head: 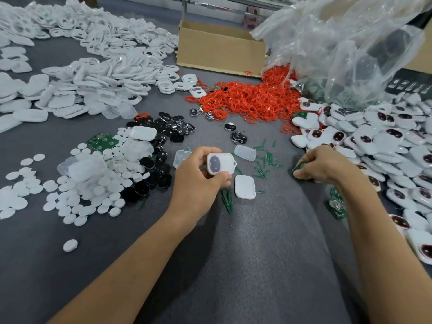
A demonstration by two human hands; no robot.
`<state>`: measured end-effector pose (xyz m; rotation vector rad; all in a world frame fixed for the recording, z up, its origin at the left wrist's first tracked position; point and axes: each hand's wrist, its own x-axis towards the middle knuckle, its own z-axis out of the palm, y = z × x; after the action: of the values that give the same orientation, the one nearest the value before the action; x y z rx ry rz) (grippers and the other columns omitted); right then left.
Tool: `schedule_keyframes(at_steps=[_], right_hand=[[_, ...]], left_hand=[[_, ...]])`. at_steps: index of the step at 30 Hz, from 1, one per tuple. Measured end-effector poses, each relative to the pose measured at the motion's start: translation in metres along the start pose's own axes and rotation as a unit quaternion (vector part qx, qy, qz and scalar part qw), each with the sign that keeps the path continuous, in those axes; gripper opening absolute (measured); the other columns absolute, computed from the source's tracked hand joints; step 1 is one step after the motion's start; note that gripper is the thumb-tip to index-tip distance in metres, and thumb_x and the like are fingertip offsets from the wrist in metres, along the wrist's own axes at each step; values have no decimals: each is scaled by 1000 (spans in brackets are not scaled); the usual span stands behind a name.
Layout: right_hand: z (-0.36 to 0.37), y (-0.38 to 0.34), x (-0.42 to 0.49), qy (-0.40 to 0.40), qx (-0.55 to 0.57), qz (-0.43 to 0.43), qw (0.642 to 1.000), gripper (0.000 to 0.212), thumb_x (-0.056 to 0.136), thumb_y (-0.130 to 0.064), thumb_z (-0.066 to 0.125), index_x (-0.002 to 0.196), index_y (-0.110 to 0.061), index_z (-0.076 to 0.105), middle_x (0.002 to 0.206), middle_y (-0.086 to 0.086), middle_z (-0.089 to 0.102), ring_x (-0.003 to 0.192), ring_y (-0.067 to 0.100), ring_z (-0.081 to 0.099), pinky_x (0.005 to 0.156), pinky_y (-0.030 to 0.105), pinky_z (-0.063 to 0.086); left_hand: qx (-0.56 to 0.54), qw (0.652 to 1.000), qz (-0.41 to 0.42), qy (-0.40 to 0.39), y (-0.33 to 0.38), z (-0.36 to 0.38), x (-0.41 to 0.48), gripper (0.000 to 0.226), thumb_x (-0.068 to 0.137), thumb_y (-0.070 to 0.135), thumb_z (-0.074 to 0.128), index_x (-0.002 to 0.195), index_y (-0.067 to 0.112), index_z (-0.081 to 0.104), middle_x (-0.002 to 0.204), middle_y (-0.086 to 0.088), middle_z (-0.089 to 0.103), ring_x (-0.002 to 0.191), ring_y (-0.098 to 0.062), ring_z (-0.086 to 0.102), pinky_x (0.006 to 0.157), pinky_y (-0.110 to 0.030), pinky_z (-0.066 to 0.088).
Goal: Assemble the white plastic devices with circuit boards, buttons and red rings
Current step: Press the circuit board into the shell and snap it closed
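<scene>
- My left hand (pixel 201 174) grasps one white shell (pixel 221 163), fingers and thumb curled round its edges. It is lifted just above the grey table (pixel 245 242), near the middle, with the open side facing me.
- Dark round shapes show inside the shell. I judge a button piece already sits in it, though I cannot make out which part.
- My right hand (pixel 325 166) is down on the table to the right, fingertips pinching a green circuit board (pixel 298 170). I take that to be the next piece to go into the shell.
- A white back cover (pixel 244 187) lies flat just near of the shell, probably for closing this unit.
- Done so far: a large heap of closed devices (pixel 378 141) showing dark windows rimmed in red fills the right side.
- Left to do: the far left holds a big spread of empty white shells (pixel 98 66). The near left has loose white buttons (pixel 93 183) beside black parts (pixel 163 132), and the red rings (pixel 252 99) are heaped at the far centre.
- Judging by those stocks, a good deal of the batch is unbuilt, and this unit lacks at least its board and cover.
</scene>
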<state>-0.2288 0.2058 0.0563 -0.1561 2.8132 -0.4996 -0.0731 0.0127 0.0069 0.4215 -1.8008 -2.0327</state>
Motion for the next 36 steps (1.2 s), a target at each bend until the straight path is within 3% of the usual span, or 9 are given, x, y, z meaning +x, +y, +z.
schedule_keyframes(at_steps=[5,11,18,22,24,26,29,33,36], right_hand=[[7,-4,-4,41,-40,-3,998,11,74,-11,73,66,-10,66,72,15,69,70,28,66,72,35,55],[0,-7,-10,-11,0,11,1000,18,80,-10,72,70,-13,58,73,12,64,69,29,66,79,40,55],[29,-8,-26,179,-176,-115,961,14,77,-4,58,88,-2,49,92,24,58,86,41,54,60,35,32],[25,-2,-27,230,-49,-111,965,17,79,-5,59,95,-10,59,93,19,64,90,38,56,66,37,40],[25,-2,-28,222,51,-129,965,16,80,-6,63,95,-14,62,80,6,64,74,21,57,63,30,35],[26,-7,-30,181,149,-161,959,14,79,-7,68,90,-16,65,68,0,62,62,15,55,60,28,37],[30,-16,-33,119,233,-202,944,14,79,-3,72,86,-14,68,68,11,64,62,21,55,66,33,46],[37,-26,-39,37,331,-220,917,17,87,7,61,101,0,66,69,14,58,55,11,57,55,18,48],[41,-33,-44,-3,378,-237,895,24,89,11,54,112,6,61,76,19,60,53,8,61,59,19,53]], left_hand=[[14,1000,6,-1,2,0,-1,37,80,-14,66,95,20,61,95,-7,67,84,-23,72,65,-24,59],[14,1000,7,-2,3,0,-4,35,81,-13,65,98,17,60,96,-6,67,82,-22,72,66,-24,58],[10,1000,2,-2,3,0,-2,34,81,-14,65,99,15,60,98,-8,66,86,-25,71,65,-24,58],[13,1000,3,-2,3,1,0,34,80,-14,66,99,14,60,98,-9,66,89,-27,70,66,-25,59],[17,1000,4,-3,3,0,0,34,80,-13,67,101,13,60,98,-9,66,88,-27,71,66,-25,59],[19,1000,2,-4,3,0,0,34,79,-13,67,103,11,61,98,-9,67,88,-27,71,66,-25,59],[22,1000,-1,-4,3,0,0,34,80,-12,67,105,10,61,99,-8,67,87,-25,71,67,-26,59],[19,1000,-1,-6,3,-1,0,33,81,-12,66,106,8,61,99,-8,67,85,-23,72,66,-24,59],[21,1000,-3,-6,2,-1,0,33,81,-12,66,107,8,61,98,-7,67,85,-20,71,66,-24,59]])
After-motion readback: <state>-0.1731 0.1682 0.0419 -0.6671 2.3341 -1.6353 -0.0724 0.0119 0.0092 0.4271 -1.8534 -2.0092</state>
